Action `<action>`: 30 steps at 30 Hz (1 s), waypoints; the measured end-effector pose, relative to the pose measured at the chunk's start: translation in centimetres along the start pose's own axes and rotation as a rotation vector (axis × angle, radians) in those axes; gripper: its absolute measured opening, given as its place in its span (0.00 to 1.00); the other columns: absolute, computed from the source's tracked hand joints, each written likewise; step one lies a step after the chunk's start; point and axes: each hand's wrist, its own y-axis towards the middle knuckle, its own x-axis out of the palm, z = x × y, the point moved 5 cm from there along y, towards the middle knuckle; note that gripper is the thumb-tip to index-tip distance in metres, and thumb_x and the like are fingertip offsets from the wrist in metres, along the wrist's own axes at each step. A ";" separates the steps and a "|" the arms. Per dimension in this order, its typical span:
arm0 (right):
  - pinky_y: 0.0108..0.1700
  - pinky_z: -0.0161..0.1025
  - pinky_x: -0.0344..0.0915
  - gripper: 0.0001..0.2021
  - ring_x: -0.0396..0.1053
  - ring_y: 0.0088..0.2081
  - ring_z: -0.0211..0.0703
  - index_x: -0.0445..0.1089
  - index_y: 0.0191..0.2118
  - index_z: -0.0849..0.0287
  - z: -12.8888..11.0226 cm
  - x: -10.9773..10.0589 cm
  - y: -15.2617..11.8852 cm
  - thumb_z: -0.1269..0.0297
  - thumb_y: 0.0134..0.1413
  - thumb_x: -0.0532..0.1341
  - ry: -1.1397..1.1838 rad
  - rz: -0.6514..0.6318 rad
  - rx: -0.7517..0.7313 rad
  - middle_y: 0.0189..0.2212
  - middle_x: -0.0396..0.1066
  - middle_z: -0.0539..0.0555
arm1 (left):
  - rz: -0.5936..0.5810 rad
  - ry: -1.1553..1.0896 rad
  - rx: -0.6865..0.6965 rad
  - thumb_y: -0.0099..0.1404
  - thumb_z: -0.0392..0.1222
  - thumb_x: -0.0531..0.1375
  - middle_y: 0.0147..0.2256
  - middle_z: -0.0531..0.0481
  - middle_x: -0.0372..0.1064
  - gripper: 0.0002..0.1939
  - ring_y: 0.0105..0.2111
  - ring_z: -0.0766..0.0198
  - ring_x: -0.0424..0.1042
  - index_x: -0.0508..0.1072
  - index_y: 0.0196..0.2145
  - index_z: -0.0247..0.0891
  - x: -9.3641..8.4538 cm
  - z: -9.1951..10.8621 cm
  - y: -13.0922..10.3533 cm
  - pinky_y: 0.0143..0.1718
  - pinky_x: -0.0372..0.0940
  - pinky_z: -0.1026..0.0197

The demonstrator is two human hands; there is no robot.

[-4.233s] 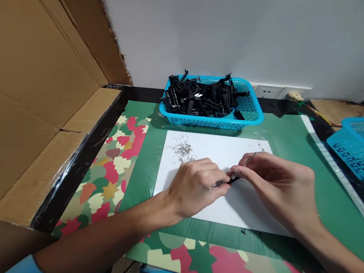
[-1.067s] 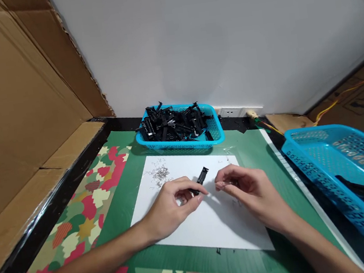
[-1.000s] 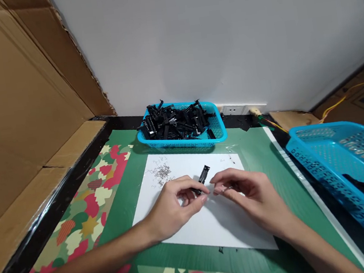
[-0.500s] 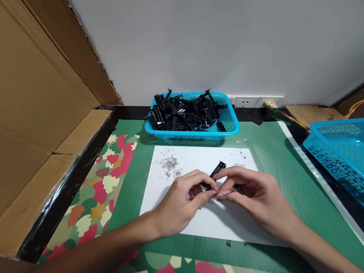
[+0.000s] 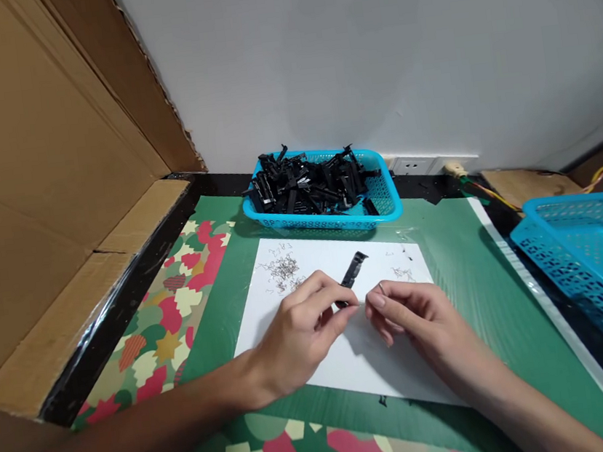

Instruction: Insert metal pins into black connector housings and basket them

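Observation:
My left hand (image 5: 310, 324) is closed, its thumb and fingertips pinching a narrow black plastic part (image 5: 354, 269). The part's far end sticks up past the fingers, and its near end is partly hidden. Just right of it, my right hand (image 5: 414, 311) is closed in a pinch, with a tiny shiny metal piece (image 5: 382, 288) showing at the thumb and forefinger; its exact shape is too small to tell. A small gap separates the two hands above the white sheet (image 5: 340, 364). Behind my left hand lies a pile of thin bent wire pieces (image 5: 282, 269).
A blue basket (image 5: 323, 222) full of black plastic parts stands by the wall. Another blue basket (image 5: 574, 258) is at right. A few more wire pieces (image 5: 402, 272) lie on the sheet's right side. Cardboard (image 5: 43, 177) walls the left; a socket (image 5: 412, 165) is behind.
My hands have drawn apart; their fingertips were together before. My right hand has turned and moved slightly right, and the black part in my left hand now shows its broad face.

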 end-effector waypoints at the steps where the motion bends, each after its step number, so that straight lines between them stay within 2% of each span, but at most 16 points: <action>1: 0.33 0.37 0.58 0.21 0.63 0.28 0.39 0.76 0.30 0.57 0.1 0.1 -0.1 0.48 0.71 0.64 0.008 -0.001 0.004 0.23 0.70 0.49 | -0.015 0.029 0.029 0.79 0.38 0.59 0.42 0.48 0.70 0.07 0.37 0.64 0.72 0.77 0.48 0.40 0.1 0.1 -0.1 0.39 0.67 0.62; 5: 0.32 0.38 0.57 0.22 0.63 0.28 0.39 0.73 0.28 0.57 0.3 0.3 -0.3 0.47 0.70 0.64 -0.013 0.006 0.013 0.23 0.70 0.50 | -0.057 0.076 0.073 0.78 0.35 0.58 0.45 0.45 0.70 0.10 0.40 0.63 0.73 0.77 0.52 0.40 0.2 0.1 -0.4 0.41 0.70 0.61; 9: 0.31 0.37 0.56 0.23 0.62 0.27 0.39 0.73 0.28 0.57 -0.1 0.2 -0.2 0.46 0.69 0.64 -0.050 0.011 0.020 0.23 0.69 0.50 | -0.067 0.072 0.079 0.78 0.36 0.58 0.44 0.46 0.70 0.09 0.39 0.63 0.73 0.77 0.51 0.40 0.3 0.0 -0.3 0.41 0.70 0.60; 13: 0.31 0.38 0.57 0.23 0.64 0.27 0.40 0.71 0.27 0.57 -0.5 -0.4 -0.3 0.48 0.71 0.60 -0.188 0.001 0.032 0.23 0.70 0.51 | -0.028 -0.014 -0.029 0.78 0.42 0.60 0.43 0.48 0.72 0.07 0.35 0.66 0.71 0.77 0.48 0.40 0.2 -0.2 0.0 0.35 0.68 0.63; 15: 0.31 0.38 0.59 0.19 0.66 0.27 0.42 0.73 0.29 0.57 -0.5 -1.2 -0.3 0.51 0.70 0.59 -0.390 0.035 0.015 0.24 0.72 0.52 | 0.045 -0.076 -0.107 0.78 0.44 0.59 0.42 0.48 0.72 0.08 0.33 0.67 0.70 0.77 0.47 0.40 -0.4 -0.5 0.3 0.33 0.67 0.64; 18: 0.32 0.40 0.58 0.13 0.67 0.27 0.45 0.75 0.35 0.56 -0.3 -3.4 -0.5 0.55 0.66 0.60 -0.832 0.227 -0.067 0.27 0.74 0.54 | 0.222 -0.202 -0.187 0.78 0.48 0.59 0.33 0.52 0.68 0.09 0.28 0.68 0.68 0.75 0.48 0.41 -2.3 -1.4 0.9 0.29 0.64 0.65; 20: 0.31 0.41 0.54 0.13 0.65 0.25 0.45 0.72 0.32 0.55 -0.2 -4.6 -0.7 0.54 0.65 0.59 -1.067 0.352 -0.121 0.25 0.71 0.54 | 0.341 -0.294 -0.202 0.78 0.50 0.60 0.27 0.57 0.62 0.10 0.24 0.69 0.64 0.74 0.49 0.42 -3.8 -2.3 1.6 0.24 0.60 0.67; 22: 0.29 0.41 0.50 0.18 0.61 0.23 0.44 0.66 0.27 0.54 0.0 -5.1 -0.5 0.51 0.68 0.58 -1.162 0.382 -0.145 0.22 0.67 0.53 | 0.451 -0.340 -0.173 0.77 0.50 0.61 0.26 0.58 0.59 0.10 0.21 0.71 0.60 0.73 0.47 0.42 -5.2 -3.0 2.4 0.20 0.55 0.67; 24: 0.29 0.41 0.50 0.21 0.60 0.22 0.43 0.65 0.26 0.54 0.0 -4.8 0.1 0.50 0.71 0.56 -1.129 0.344 -0.164 0.21 0.66 0.52 | 0.518 -0.365 -0.129 0.76 0.50 0.61 0.29 0.57 0.58 0.10 0.20 0.72 0.57 0.72 0.46 0.41 -6.2 -3.6 3.1 0.18 0.51 0.67; 26: 0.31 0.41 0.54 0.20 0.64 0.25 0.43 0.70 0.30 0.55 -0.4 -3.6 0.9 0.50 0.72 0.57 -1.025 0.271 -0.191 0.24 0.70 0.53 | 0.542 -0.394 -0.102 0.77 0.52 0.60 0.30 0.57 0.56 0.11 0.20 0.73 0.54 0.71 0.44 0.41 -6.6 -4.1 3.4 0.17 0.48 0.67; 30: 0.36 0.41 0.62 0.11 0.71 0.31 0.45 0.78 0.44 0.55 -1.0 0.1 3.1 0.55 0.70 0.61 -0.819 0.060 -0.195 0.33 0.78 0.53 | 0.466 -0.411 -0.085 0.78 0.54 0.58 0.30 0.57 0.53 0.12 0.21 0.71 0.52 0.70 0.45 0.42 -6.3 -5.0 2.7 0.19 0.47 0.65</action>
